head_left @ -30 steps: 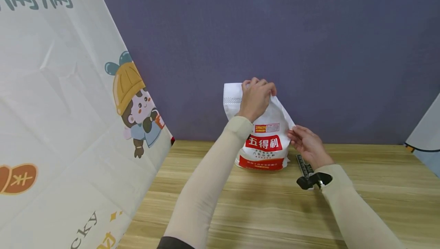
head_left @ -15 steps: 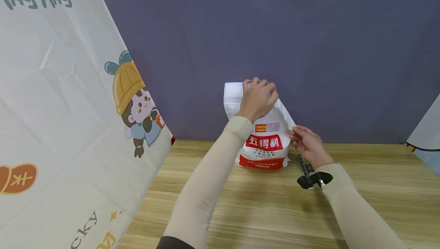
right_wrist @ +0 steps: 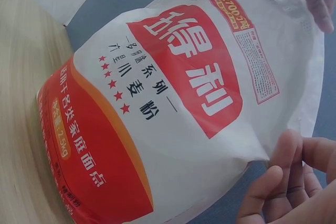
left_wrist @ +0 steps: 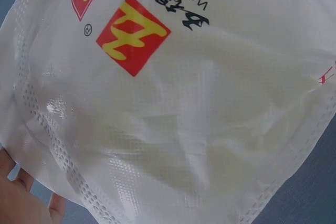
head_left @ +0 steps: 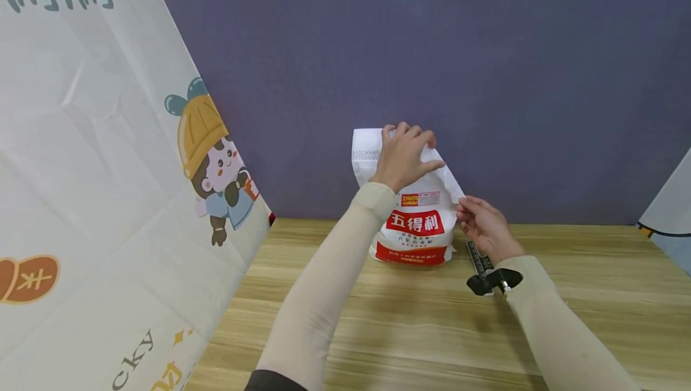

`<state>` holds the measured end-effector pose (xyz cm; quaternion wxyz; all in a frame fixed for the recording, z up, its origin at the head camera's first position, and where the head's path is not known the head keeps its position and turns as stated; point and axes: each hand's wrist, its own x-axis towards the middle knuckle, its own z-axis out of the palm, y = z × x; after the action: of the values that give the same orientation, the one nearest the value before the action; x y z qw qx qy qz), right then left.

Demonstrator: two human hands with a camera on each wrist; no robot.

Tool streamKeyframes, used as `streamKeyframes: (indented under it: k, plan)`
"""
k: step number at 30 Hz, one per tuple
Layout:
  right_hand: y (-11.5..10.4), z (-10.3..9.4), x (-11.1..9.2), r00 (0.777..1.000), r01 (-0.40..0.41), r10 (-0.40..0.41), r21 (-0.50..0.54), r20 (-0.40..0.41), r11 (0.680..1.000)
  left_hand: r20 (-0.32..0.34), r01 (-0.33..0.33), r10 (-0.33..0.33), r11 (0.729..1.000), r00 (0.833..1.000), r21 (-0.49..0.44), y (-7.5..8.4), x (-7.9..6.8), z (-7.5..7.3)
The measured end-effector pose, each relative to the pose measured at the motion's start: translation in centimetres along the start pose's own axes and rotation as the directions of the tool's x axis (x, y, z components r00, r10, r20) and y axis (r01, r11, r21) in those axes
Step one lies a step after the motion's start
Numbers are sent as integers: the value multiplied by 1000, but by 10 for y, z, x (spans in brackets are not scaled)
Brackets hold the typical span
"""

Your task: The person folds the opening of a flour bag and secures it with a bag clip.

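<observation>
A white flour bag [head_left: 415,223] with red printed bands stands upright on the wooden table, its loose top drawn up. My left hand [head_left: 402,154] is at that top, fingers curled over the upper edge, thumb spread to the right. At the bag's right edge, my right hand [head_left: 486,226] pinches a fold between thumb and forefinger. In the right wrist view this pinch shows close up, the other fingers [right_wrist: 257,190] curled below it. The left wrist view is filled by the bag's white face [left_wrist: 184,103]; fingers at its lower left are cut off.
A flat black strip with white print [head_left: 479,259] lies on the table [head_left: 421,331] beside my right hand, partly covered by it and the wrist mount. A dark blue wall [head_left: 486,79] rises behind the bag. A printed white sheet [head_left: 97,169] hangs at the left.
My left thumb has lifted away from the bag's top and spread out to the right. My right hand keeps its pinch on the edge, and the bag stays in place.
</observation>
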<state>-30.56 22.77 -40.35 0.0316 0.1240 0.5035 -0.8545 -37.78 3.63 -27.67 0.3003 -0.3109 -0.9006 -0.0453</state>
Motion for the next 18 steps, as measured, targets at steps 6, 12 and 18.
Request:
streamKeyframes:
  k: [6,12,18]
  plan:
    - [-1,0,0,1000,-7,7,4,-8,1000,3,-11,11,1000,1000,22,-1,-1,-1]
    - [0,0,-2,1000,-10,10,-12,-26,1000,-2,-22,22,999,1000,29,-1,-2,-4]
    - [1,0,-3,999,-3,2,-33,-43,999,14,-19,19,999,1000,28,-1,-3,-5]
